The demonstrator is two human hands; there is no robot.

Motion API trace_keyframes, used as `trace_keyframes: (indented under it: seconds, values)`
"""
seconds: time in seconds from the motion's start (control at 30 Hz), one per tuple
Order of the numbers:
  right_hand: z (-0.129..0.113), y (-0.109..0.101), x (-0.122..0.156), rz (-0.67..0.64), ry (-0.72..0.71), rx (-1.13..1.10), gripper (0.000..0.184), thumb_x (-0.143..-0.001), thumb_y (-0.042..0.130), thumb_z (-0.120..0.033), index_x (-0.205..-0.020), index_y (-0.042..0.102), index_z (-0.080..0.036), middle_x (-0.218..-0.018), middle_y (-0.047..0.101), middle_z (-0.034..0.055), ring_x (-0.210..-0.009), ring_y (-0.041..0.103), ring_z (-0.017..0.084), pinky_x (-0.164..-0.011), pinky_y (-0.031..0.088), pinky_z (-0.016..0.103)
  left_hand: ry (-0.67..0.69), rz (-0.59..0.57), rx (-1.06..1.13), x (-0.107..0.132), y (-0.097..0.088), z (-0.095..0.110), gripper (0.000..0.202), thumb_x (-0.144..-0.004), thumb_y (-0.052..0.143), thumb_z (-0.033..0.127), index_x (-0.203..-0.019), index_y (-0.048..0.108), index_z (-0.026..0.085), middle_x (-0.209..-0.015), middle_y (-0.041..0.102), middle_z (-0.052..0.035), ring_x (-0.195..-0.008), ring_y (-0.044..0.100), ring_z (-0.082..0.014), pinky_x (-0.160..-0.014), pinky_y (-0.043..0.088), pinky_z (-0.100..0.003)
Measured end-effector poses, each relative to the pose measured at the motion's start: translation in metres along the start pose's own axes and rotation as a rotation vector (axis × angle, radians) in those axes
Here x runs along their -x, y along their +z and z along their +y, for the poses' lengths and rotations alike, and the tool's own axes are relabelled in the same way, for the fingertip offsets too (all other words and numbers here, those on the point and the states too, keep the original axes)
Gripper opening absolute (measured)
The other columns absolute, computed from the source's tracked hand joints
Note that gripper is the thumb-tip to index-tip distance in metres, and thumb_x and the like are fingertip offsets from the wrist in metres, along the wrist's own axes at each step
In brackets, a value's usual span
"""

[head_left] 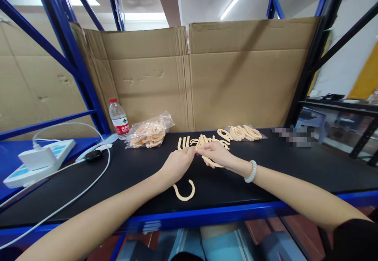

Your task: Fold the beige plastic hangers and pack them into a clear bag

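Observation:
My left hand (177,163) and my right hand (217,153) meet over the middle of the black worktop (132,182). Both pinch a pale orange curved plastic piece (210,161), fingers closed around it. Just behind my hands lie several more such pieces in a loose pile (203,140). One U-shaped piece (184,193) lies alone on the worktop, just below my left wrist. A pale bead bracelet (252,171) circles my right wrist.
A clear bag of the same pieces (147,133) sits at the back left, another open bag (245,132) at the back right. A water bottle (118,118), a white power strip (38,162) with white cables, and a cardboard wall (206,79) stand behind.

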State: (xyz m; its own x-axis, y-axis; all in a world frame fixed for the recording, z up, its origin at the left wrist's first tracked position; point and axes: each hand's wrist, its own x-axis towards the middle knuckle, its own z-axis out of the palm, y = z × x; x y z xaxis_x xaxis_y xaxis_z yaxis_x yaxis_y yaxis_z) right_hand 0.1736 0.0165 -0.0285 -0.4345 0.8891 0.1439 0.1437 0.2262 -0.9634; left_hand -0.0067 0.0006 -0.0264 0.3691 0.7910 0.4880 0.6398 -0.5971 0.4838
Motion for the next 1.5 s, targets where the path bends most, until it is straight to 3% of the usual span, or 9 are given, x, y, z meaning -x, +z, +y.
trace_keyframes:
  seconds: [0.13,0.3,0.5,0.67,0.97,1.07,1.2,1.33,1.5]
  values:
    - [0.003,0.005,0.003,0.061,-0.08,0.107,0.026,-0.08,0.058,-0.04,-0.065,0.058,-0.019,-0.042,0.054,-0.0044,-0.03,0.044,0.01,-0.032,0.03,0.021,-0.026,0.003,-0.022,-0.001,0.001,0.0,0.004,-0.077,0.056,0.018,-0.075,0.059,0.02,-0.07,0.065,-0.0068,-0.059,0.059,-0.0184,-0.059,0.044,-0.023]
    - [-0.005,0.002,0.004,0.16,-0.294,0.266,0.025,-0.084,0.054,-0.037,-0.069,0.061,-0.019,-0.047,0.056,-0.0031,-0.036,0.05,0.011,-0.038,0.036,0.022,-0.106,-0.048,0.041,-0.006,-0.004,-0.004,0.027,-0.086,0.042,0.026,-0.063,0.055,0.02,-0.044,0.051,0.0025,-0.032,0.044,-0.0111,-0.044,0.035,-0.021]
    - [-0.015,-0.068,-0.013,0.467,-0.523,0.449,0.025,-0.077,0.064,-0.039,-0.076,0.071,-0.016,-0.076,0.067,0.0068,-0.067,0.059,0.017,-0.06,0.044,0.029,-0.249,0.071,0.149,-0.017,-0.014,-0.016,0.031,-0.086,0.041,0.037,-0.077,0.063,0.017,-0.049,0.057,0.0022,-0.038,0.053,-0.0118,-0.043,0.038,-0.021]
    - [0.005,-0.104,-0.023,0.384,-0.548,0.71,0.015,-0.079,0.06,-0.025,-0.077,0.072,-0.016,-0.078,0.067,0.0066,-0.068,0.059,0.016,-0.061,0.046,0.028,-0.347,0.083,0.286,-0.022,-0.017,-0.021,0.025,-0.082,0.049,0.035,-0.076,0.061,0.014,-0.051,0.062,-0.0006,-0.041,0.055,-0.0124,-0.042,0.041,-0.02]
    - [0.031,-0.102,-0.035,0.075,-0.553,1.059,0.036,-0.063,0.048,0.004,-0.082,0.071,-0.016,-0.086,0.069,0.0063,-0.079,0.062,0.018,-0.075,0.049,0.03,-0.582,0.172,0.739,-0.025,-0.015,-0.015,0.018,-0.084,0.056,0.031,-0.078,0.049,0.015,-0.057,0.065,-0.0033,-0.05,0.064,-0.0146,-0.049,0.052,-0.023]
    - [0.022,-0.101,-0.029,0.186,-0.603,1.047,0.043,-0.063,0.042,0.006,-0.089,0.07,-0.016,-0.087,0.069,0.0064,-0.086,0.061,0.02,-0.08,0.048,0.033,-0.585,0.238,0.834,-0.025,-0.015,-0.016,0.017,-0.086,0.055,0.028,-0.078,0.046,0.015,-0.059,0.064,-0.0033,-0.052,0.065,-0.0142,-0.052,0.053,-0.024]
    - [-0.003,-0.076,-0.01,0.455,-0.81,0.826,0.03,-0.079,0.043,-0.005,-0.096,0.065,-0.018,-0.086,0.068,0.0047,-0.082,0.062,0.017,-0.078,0.049,0.033,-0.57,0.32,0.902,-0.025,-0.014,-0.017,0.014,-0.089,0.049,0.022,-0.079,0.043,0.016,-0.066,0.064,-0.0028,-0.055,0.066,-0.0132,-0.057,0.056,-0.027]
    - [-0.014,-0.042,0.004,0.254,-0.992,0.986,0.015,-0.086,0.054,-0.026,-0.097,0.063,-0.021,-0.09,0.069,0.0031,-0.084,0.063,0.018,-0.101,0.035,0.049,-0.561,0.358,0.966,-0.024,-0.011,-0.017,0.015,-0.089,0.051,0.022,-0.078,0.042,0.016,-0.065,0.061,-0.0005,-0.056,0.065,-0.0132,-0.061,0.056,-0.03]
    - [-0.003,-0.034,0.001,0.172,-0.899,1.236,0.02,-0.091,0.05,-0.03,-0.081,0.063,-0.019,-0.076,0.066,0.0015,-0.075,0.061,0.017,-0.108,0.021,0.053,-0.557,0.323,0.923,-0.023,-0.008,-0.019,0.01,-0.089,0.045,0.02,-0.08,0.041,0.017,-0.069,0.06,-0.0015,-0.062,0.065,-0.0142,-0.07,0.055,-0.035]
